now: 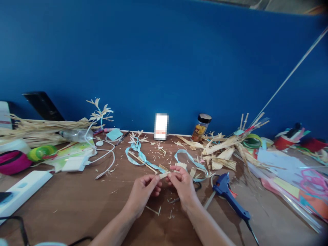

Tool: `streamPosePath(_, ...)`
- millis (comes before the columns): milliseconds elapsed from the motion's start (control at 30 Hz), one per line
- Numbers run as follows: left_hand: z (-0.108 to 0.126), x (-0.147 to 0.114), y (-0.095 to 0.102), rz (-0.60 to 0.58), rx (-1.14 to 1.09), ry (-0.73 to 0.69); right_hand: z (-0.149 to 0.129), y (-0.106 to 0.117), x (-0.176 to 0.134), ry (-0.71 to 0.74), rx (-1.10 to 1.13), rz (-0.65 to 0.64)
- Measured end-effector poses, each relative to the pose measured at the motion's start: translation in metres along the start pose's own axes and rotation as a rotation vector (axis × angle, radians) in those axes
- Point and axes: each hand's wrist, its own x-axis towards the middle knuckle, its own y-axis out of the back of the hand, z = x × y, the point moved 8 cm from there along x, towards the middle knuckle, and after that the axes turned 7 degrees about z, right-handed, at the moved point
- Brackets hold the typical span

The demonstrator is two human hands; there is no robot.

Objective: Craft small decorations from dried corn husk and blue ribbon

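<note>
Between my two hands stretches a short pale strip of dried husk (164, 175). My left hand (145, 190) pinches its left end between thumb and forefinger. At its right end my right hand (182, 185) grips it the same way, other fingers curled loosely. Just beyond the hands lies a light blue ribbon (138, 158), with a husk flower (138, 137) and a thin stick (143, 160) by it. Another loop of blue ribbon (191, 159) curves behind my right hand. Scissors, partly covered by my right hand, show a blade (174, 201) on the table.
A blue glue gun (232, 196) lies to the right, its cord running toward me. Dried husks (221, 150) and a black-lidded jar (201, 128) stand farther back. On the left are a power strip (28, 191), a white charger (75, 164) and cable. Husk scraps litter the brown table (107, 198).
</note>
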Motion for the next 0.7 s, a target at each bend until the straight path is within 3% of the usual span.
streamPosePath(267, -0.0083, -0.0008, -0.0026, -0.039, -0.092, 0.126, 0.0005, -0.0025, -0.0022, 0.003, 0.003, -0.021)
streamPosePath(700, -0.0053, -0.0012, -0.0042, -0.032, -0.097, 0.125, 0.0028, -0.0014, -0.0017, -0.017, 0.029, -0.027)
